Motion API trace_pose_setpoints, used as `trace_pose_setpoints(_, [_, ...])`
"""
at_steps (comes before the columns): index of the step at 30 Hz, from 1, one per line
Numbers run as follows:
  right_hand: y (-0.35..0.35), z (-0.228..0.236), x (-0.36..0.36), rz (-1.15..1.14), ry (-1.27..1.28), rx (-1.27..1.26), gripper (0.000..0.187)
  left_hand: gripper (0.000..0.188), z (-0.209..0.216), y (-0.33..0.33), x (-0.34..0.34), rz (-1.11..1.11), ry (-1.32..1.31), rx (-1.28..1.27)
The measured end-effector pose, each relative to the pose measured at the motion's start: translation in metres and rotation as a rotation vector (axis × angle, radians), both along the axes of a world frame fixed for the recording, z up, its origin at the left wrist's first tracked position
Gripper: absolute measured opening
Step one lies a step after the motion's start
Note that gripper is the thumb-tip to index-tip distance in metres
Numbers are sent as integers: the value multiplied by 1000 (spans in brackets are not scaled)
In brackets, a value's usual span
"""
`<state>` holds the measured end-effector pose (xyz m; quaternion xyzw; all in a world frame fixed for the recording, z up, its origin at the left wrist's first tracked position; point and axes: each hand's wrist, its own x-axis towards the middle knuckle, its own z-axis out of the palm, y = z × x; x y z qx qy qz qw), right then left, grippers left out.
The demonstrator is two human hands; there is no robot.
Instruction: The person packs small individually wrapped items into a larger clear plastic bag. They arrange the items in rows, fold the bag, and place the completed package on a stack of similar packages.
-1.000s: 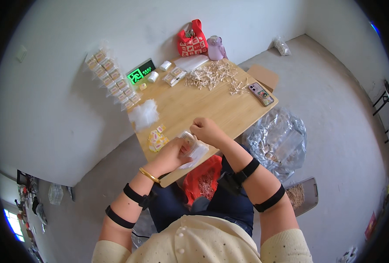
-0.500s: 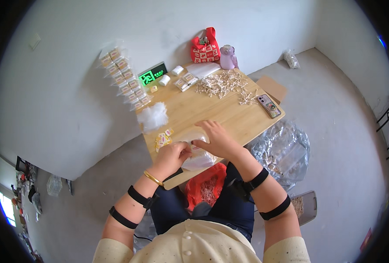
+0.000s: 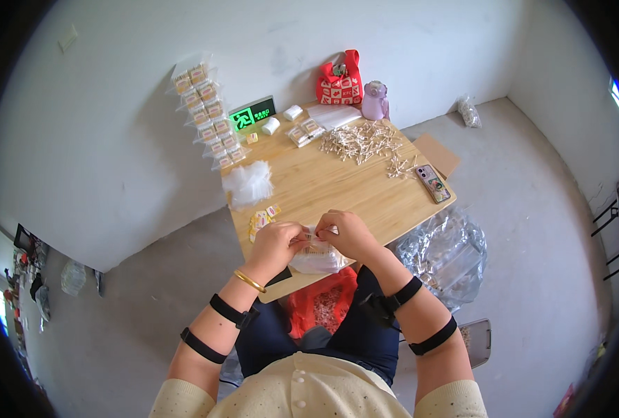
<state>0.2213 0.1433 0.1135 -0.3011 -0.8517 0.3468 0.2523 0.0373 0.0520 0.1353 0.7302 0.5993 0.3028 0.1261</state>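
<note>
At the near edge of the wooden table [image 3: 351, 195], a clear plastic bag [image 3: 318, 263] lies between my hands, with what look like cotton swabs inside. My left hand [image 3: 279, 245] pinches its upper edge from the left. Opposite it, my right hand [image 3: 349, 235] grips the same edge, fingers curled in and close to the left ones. My fingers partly cover the bag's mouth. Just beyond my left hand are small yellow-and-white cards [image 3: 261, 220]. Farther off lies a pile of empty clear bags [image 3: 248, 184].
Loose cotton swabs [image 3: 362, 141] spread over the far right, near a phone [image 3: 432, 184]. Along the back stand a red bag [image 3: 339, 87], a purple bottle [image 3: 375, 102] and a green sign [image 3: 252, 113]. Filled packets [image 3: 208, 115] are stacked at the far left corner. A red plastic bag [image 3: 316, 306] sits below the table edge.
My right hand, earlier spread above the bag, has come down with its fingers curled onto the bag's edge. My left hand keeps its pinch. The whole view has shifted slightly.
</note>
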Motion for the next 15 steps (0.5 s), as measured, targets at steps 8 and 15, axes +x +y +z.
trace_pose_setpoints(8, [-4,-2,6,-20,66,-34,18,15,-9,3,6,70,-63,121])
trace_pose_setpoints(15, [-17,-7,-9,-145,-15,232,19,28,-5,5,-5,74,58,292])
